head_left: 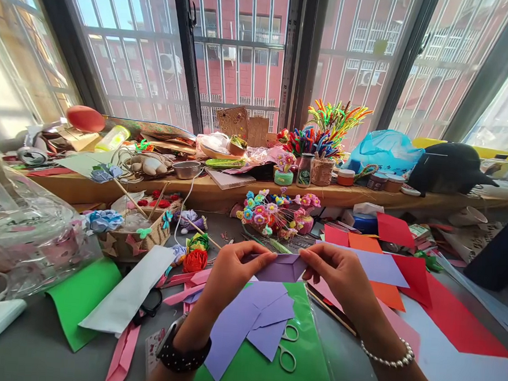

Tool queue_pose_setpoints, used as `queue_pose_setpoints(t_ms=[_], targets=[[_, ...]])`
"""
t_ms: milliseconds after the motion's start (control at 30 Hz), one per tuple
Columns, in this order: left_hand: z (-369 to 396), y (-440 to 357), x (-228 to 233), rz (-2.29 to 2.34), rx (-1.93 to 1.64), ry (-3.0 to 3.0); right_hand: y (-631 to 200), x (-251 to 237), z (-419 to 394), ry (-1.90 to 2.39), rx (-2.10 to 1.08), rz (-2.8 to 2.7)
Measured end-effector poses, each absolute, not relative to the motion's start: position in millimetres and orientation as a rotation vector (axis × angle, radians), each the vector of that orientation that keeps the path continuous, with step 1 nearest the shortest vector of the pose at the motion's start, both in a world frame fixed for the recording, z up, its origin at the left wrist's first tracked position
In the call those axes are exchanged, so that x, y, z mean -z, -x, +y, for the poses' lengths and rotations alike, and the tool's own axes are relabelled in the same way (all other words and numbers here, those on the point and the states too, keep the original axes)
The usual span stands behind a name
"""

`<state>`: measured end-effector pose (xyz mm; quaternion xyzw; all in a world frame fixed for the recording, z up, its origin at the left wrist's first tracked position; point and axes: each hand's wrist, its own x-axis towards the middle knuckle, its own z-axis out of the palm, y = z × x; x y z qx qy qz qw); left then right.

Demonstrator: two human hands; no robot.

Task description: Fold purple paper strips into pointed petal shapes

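Bright daylight pours through the barred windows (237, 50) along the top of the frame; glare whitens both upper corners, edges bend outward, and focus is sharp.

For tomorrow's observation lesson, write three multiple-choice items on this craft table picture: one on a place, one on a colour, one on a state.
1. Where do the scissors lie?
A. on the green sheet
B. on the window ledge
C. in the basket

2. What colour is the folded paper held between the left hand and right hand?
A. red
B. purple
C. yellow

3. How is that paper held?
A. lying flat, untouched
B. pinched by one hand only
C. pinched at both ends, lifted off the table

Answers: 1 A, the scissors rest on the green sheet beside purple offcuts; 2 B, the paper is purple; 3 C, each hand's fingertips grip one end.
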<state>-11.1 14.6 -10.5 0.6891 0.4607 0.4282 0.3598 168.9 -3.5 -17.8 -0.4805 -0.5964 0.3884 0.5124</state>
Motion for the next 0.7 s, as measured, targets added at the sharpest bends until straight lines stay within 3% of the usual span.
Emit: queue_pose_setpoints(t_ms=[700], targets=[[15.2, 6.8, 11.5, 1.108, -1.114, -1.652, -163.1, 21.1, -6.4, 1.237, -0.624, -1.565]])
